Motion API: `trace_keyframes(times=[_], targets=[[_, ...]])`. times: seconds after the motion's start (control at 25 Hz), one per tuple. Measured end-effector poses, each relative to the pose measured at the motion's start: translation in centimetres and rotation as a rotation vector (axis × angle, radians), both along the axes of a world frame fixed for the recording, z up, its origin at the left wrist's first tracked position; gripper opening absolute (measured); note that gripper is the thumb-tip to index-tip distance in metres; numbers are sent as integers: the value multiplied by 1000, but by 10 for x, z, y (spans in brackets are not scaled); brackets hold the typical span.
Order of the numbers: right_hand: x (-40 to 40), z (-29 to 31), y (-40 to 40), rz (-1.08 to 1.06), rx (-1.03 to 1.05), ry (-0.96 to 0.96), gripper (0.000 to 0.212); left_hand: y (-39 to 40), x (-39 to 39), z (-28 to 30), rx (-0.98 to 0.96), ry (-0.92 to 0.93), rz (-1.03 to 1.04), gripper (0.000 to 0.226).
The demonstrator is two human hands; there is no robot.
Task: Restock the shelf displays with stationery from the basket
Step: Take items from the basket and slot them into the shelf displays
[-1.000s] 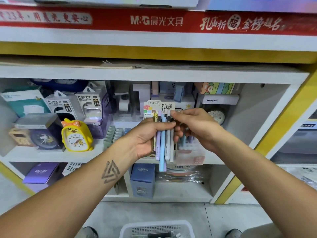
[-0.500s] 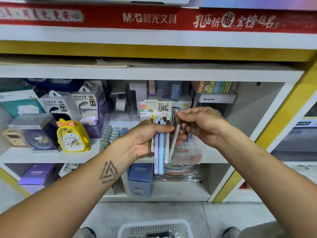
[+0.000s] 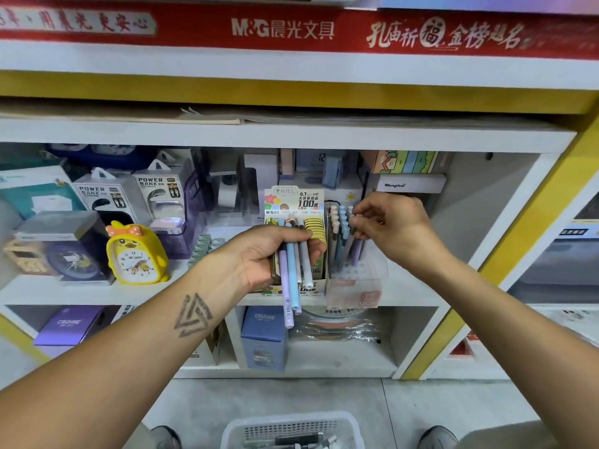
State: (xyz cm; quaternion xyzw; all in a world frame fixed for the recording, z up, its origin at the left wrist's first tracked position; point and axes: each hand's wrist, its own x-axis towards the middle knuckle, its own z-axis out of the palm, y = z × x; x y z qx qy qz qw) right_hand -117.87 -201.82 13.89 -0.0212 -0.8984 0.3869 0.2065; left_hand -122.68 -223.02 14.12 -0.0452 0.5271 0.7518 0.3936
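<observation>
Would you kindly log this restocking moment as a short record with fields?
left hand: left hand grips a bundle of pens
right hand: right hand pinches one pen at the clear pen holder
holder: several pens upright inside
basket: white basket on floor below, items inside
nearby: yellow duck clock on shelf

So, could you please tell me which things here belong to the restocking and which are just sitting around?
In the job:
- left hand holding the pens
- right hand at the clear pen holder
- basket

Just lying about:
- yellow duck clock
- power bank boxes
- Cruhre box
</observation>
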Motion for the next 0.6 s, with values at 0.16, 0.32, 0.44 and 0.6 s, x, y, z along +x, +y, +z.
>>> trace_keyframes(times=[0.16, 0.32, 0.44, 0.6], targets=[[-3, -3, 10, -27, 145, 47, 6, 2, 2, -1, 17, -16, -8, 9], [-3, -5, 11, -32, 150, 15, 4, 4, 3, -1, 30, -24, -6, 9], [-4, -4, 11, -16, 195, -1, 7, 5, 4, -1, 31, -9, -19, 8], [-4, 0, 14, 11, 205, -33, 8, 6, 6, 0, 22, 4, -30, 7]])
